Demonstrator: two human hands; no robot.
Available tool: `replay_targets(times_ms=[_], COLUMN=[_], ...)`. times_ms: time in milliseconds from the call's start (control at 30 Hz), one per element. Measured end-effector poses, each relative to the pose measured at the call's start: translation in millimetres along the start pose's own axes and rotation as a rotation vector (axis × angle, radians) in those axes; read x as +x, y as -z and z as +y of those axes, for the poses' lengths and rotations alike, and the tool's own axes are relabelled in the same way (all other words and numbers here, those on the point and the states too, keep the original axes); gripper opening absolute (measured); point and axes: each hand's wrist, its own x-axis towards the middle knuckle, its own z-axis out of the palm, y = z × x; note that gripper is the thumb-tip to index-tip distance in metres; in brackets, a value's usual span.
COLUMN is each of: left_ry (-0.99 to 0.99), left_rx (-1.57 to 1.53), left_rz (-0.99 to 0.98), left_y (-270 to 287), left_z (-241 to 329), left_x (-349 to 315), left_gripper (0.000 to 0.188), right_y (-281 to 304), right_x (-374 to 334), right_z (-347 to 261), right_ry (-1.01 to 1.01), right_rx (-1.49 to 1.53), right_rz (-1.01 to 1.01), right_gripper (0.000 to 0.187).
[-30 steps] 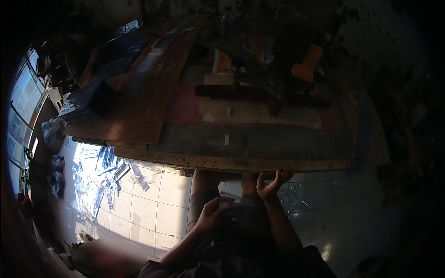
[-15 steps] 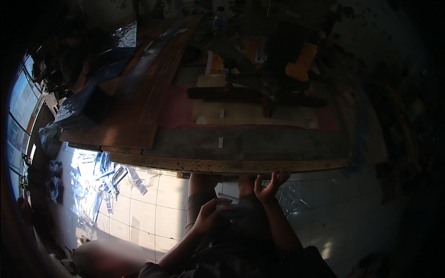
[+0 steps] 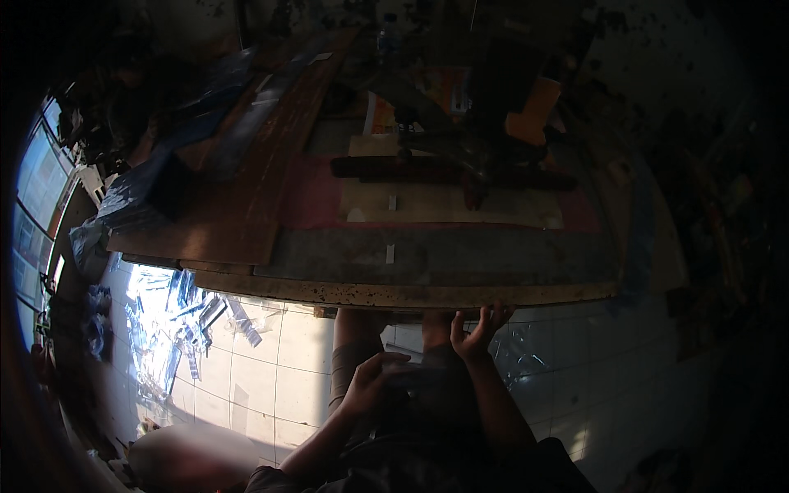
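Over my lap, my left hand [image 3: 370,384] has its fingers curled round. A faint greyish, see-through thing seems to lie at its fingertips, too dark to make out. My right hand [image 3: 479,333] reaches up to the table's front edge [image 3: 411,293], fingers apart, fingertips touching the underside of the edge. On the dark table top beyond stands a dark device with a long reddish-brown bar [image 3: 403,168], above a tan sheet [image 3: 452,215] on a red one. Two small white strips lie in front of it, the nearer strip [image 3: 390,254] close to the front edge.
A stack of blue plastic [image 3: 144,193] sits on the brown board [image 3: 222,238] at left. Behind are an orange piece [image 3: 534,111] and a bottle [image 3: 389,37]. Shiny plastic scraps [image 3: 177,316] litter the tiled floor. Another person [image 3: 123,78] is dimly visible at far left.
At the far left, a shiny plastic sheet that stood raised and bright has come down and now lies darker over the table. Both my hands stay almost where they were.
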Motion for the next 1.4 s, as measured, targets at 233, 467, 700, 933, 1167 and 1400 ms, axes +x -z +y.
replay_targets(times_ms=[233,467,700,933,1167,1400], left_ry=[-0.047,-0.029,-0.004,-0.045,-0.114,-0.186], left_rx=[0.045,0.015,0.031,-0.006,-0.135,-0.135], left_rz=[0.001,-0.013,-0.027,-0.016,-0.129,-0.123], left_y=[0,1,0,1,-5,-7], left_z=[0,-3,3,0,16,27], left_x=[-1,-1,-3,-9,-10,-11], left_gripper=[0.028,0.028,0.029,0.028,0.030,0.030], right_y=[3,3,5,39,112,97], right_x=[3,2,2,22,94,129], right_z=[-3,-3,-4,-29,-75,-66], right_ry=[-0.019,-0.024,-0.031,-0.150,-0.490,-0.810], right_rx=[0.013,0.018,0.018,0.132,0.717,1.468], right_rz=[-0.009,-0.020,-0.030,-0.130,-0.274,-0.609], right_gripper=[0.075,0.075,0.076,0.060,0.030,0.056])
